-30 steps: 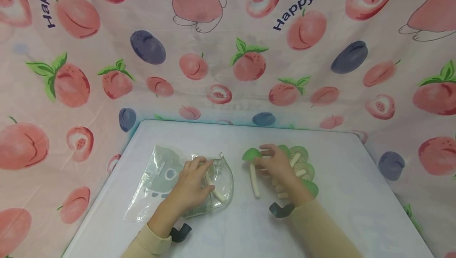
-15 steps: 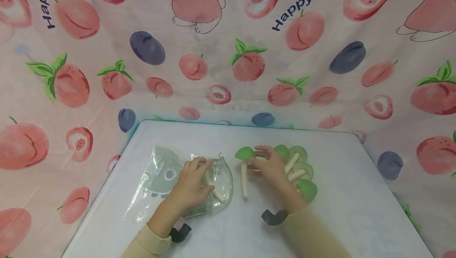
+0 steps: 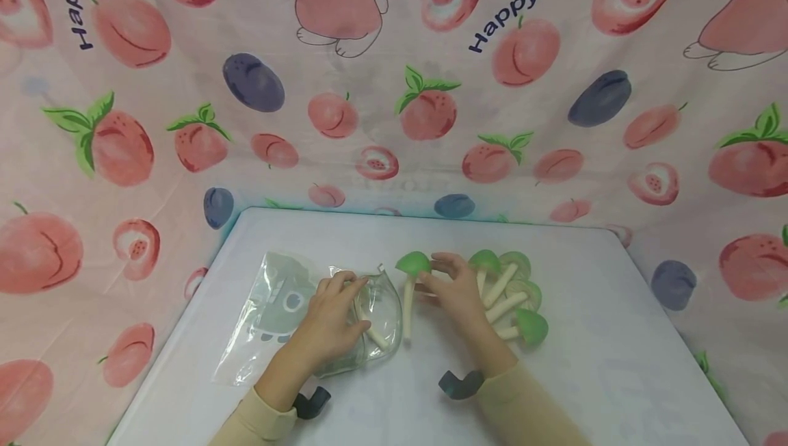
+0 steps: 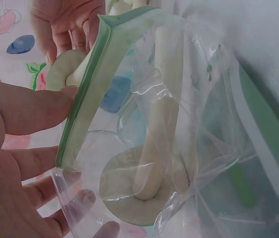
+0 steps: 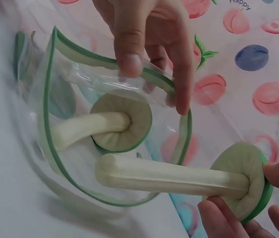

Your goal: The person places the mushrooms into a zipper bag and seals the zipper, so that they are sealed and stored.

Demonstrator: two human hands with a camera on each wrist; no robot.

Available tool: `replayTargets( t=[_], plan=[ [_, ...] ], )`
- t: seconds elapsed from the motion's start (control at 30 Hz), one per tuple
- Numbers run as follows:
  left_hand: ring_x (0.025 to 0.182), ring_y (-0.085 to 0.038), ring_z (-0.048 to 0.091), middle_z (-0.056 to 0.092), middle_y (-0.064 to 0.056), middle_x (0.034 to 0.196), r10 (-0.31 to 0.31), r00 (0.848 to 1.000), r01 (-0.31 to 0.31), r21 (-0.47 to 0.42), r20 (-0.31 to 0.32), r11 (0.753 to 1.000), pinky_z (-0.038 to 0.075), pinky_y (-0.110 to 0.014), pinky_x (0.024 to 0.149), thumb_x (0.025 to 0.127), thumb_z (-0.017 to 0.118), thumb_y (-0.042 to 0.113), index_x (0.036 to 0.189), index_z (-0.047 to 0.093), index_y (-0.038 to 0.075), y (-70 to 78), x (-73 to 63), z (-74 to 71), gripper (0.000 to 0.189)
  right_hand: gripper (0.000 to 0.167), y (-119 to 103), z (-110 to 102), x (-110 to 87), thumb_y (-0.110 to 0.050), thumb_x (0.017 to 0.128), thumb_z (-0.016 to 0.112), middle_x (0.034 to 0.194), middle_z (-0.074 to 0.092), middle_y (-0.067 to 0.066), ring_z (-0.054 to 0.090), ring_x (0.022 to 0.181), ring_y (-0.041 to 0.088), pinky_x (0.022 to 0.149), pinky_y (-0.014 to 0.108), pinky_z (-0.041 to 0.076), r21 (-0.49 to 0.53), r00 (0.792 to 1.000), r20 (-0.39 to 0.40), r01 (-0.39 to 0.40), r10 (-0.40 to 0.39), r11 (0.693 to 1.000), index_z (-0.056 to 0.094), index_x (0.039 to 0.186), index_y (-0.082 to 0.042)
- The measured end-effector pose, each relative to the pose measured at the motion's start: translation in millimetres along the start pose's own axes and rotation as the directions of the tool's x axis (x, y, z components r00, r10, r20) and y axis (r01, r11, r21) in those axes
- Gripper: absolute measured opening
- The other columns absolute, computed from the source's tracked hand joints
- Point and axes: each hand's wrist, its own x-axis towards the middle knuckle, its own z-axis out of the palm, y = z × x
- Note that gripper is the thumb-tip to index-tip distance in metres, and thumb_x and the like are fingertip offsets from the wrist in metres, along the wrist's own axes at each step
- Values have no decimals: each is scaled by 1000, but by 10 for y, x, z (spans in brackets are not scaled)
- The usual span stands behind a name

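Note:
My left hand (image 3: 335, 319) holds the rim of a clear zip bag (image 3: 394, 330), thumb and fingers on either side of its green edge. The mouth of the bag gapes toward the right. Inside lies one toy mushroom (image 5: 122, 124) with a pale stem and green-edged cap. My right hand (image 3: 458, 292) pinches another green-capped toy mushroom (image 3: 412, 265) by its cap. Its stem (image 5: 169, 176) points at the bag's mouth, and the stem tip overlaps the rim in the right wrist view.
Several more green-capped toy mushrooms (image 3: 520, 295) lie in a cluster right of my right hand. The bag's printed flat part (image 3: 246, 343) spreads left on the white table (image 3: 591, 364). A fruit-patterned cloth (image 3: 382, 90) hangs behind the table.
My right hand has moved left from the mushroom cluster, bringing the pinched toy mushroom up beside the bag's mouth. My left hand and the bag have stayed put.

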Motion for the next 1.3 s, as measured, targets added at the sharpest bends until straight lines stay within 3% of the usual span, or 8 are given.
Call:
replayTargets(
  t=[0.27,0.43,0.53,0.73,0.83,0.93,1.07,1.3],
  plan=[
    [134,-35,50,55,-8,149,-2,1000,3,10,-6,1000,48,-57,111,84,91,21,151,61,11,6,-3,-5,75,50,102,159,-39,-3,96,74,144,60,23,81,102,38,89,47,66,43,997,-74,25,-22,999,55,142,-5],
    [135,-36,50,55,-9,150,-4,1000,4,10,-4,1000,48,-58,111,84,91,22,151,60,11,2,3,-9,74,53,173,224,-83,-10,95,78,148,61,18,81,105,33,89,37,66,16,993,-121,15,-13,1000,56,143,-7],
    [136,-36,50,55,-9,150,-8,1000,8,10,-1,1000,48,-58,112,84,91,22,151,60,10,1,7,-11,75,56,230,262,-115,-14,93,81,147,64,17,77,116,34,91,36,66,-23,989,-144,24,-27,999,57,142,-5],
    [136,-36,50,55,-10,149,-3,1000,3,9,3,1000,47,-58,112,84,91,22,151,60,9,-3,8,-10,75,53,313,302,-167,-20,91,84,143,68,12,52,150,35,119,55,48,-116,979,-189,50,-72,992,62,137,-8],
    [135,-36,50,55,-10,149,-7,1000,7,11,5,1000,48,-57,112,84,91,23,151,60,10,-2,8,-10,75,50,322,301,-180,-19,91,84,143,68,10,64,136,35,112,47,55,-127,975,-198,81,-105,989,63,135,-10],
    [135,-36,50,54,-10,150,-10,1000,10,14,4,1000,48,-57,111,84,91,23,152,59,10,0,7,-8,76,48,321,292,-187,-14,91,83,144,67,12,77,108,31,92,32,64,-98,974,-183,114,-130,989,63,135,-10],
    [135,-36,50,54,-10,151,-10,1000,10,15,7,1000,48,-57,112,84,91,23,153,58,10,1,14,-8,77,49,319,248,-180,-8,92,81,146,64,15,81,91,25,84,26,65,-40,982,-141,125,-129,991,60,137,-8],
    [135,-36,50,53,-10,151,-13,1000,13,18,14,1000,48,-56,113,85,90,24,155,56,9,-16,25,12,79,55,257,133,-143,-7,92,80,146,62,17,79,104,29,88,32,66,-9,993,-74,90,-90,996,57,142,-5]
  ],
)
